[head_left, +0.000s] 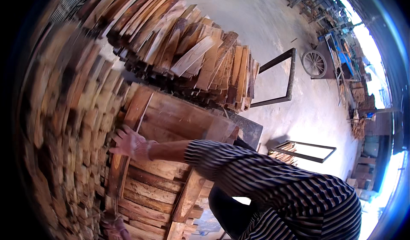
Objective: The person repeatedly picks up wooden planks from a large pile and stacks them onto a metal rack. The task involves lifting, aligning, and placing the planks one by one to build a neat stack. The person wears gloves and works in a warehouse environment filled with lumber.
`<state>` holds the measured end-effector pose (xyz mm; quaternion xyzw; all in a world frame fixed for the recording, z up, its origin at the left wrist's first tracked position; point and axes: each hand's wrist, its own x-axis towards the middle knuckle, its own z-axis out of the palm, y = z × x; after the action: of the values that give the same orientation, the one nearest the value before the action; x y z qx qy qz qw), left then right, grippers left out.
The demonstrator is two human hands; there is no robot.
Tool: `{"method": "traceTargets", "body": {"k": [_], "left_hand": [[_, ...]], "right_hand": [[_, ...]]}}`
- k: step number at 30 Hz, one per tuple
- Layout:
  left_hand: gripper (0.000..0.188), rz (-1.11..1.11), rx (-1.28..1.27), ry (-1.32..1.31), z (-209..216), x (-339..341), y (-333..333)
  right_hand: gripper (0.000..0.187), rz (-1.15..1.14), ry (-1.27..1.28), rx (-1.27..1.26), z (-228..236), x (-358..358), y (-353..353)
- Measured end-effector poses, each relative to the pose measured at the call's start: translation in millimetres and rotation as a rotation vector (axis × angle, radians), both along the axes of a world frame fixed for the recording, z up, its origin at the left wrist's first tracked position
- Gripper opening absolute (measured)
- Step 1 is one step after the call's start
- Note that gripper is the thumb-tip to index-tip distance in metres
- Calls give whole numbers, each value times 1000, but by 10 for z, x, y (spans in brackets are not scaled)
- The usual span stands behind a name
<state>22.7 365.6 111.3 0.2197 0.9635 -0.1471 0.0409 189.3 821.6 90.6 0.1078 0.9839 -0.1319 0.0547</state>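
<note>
Right hand (133, 144), in a pale pink knitted covering with a ribbed cuff, is seen laid across a long narrow plank (118, 178). Its fingers are spread, not curled around the wood; the plank is touched from above. The left hand (115, 229) is placed at the plank's lower end, near the bottom edge of the view (blurred and partly cut off); whether it is gripped or merely rested there cannot be told.

The plank is located just beside the tall stack of wood (77, 124) on the left, and is set across the ends of rough slats (149, 195). A second crosspiece (188, 197) is seen across the same slats, nearer the body. Broad brown boards (179, 116) are noted beyond the right forearm, with a heap of loose cut wood (192, 54) behind them.
</note>
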Motion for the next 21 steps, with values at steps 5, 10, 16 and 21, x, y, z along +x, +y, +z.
{"method": "traceTargets", "body": {"k": [5, 10, 16, 21], "left_hand": [[88, -251, 543, -255, 404, 1607, 1838], [85, -581, 716, -654, 901, 2747, 4475], [58, -453, 969, -885, -413, 2424, 7282], [83, -274, 569, -742, -1309, 3057, 8410]], "right_hand": [[82, -401, 230, -369, 699, 1987, 1081], [93, -1081, 261, -528, -36, 3549, 2162], [107, -1331, 245, -704, -826, 3679, 3524], [133, -1556, 508, -1098, -1325, 3584, 4399]]}}
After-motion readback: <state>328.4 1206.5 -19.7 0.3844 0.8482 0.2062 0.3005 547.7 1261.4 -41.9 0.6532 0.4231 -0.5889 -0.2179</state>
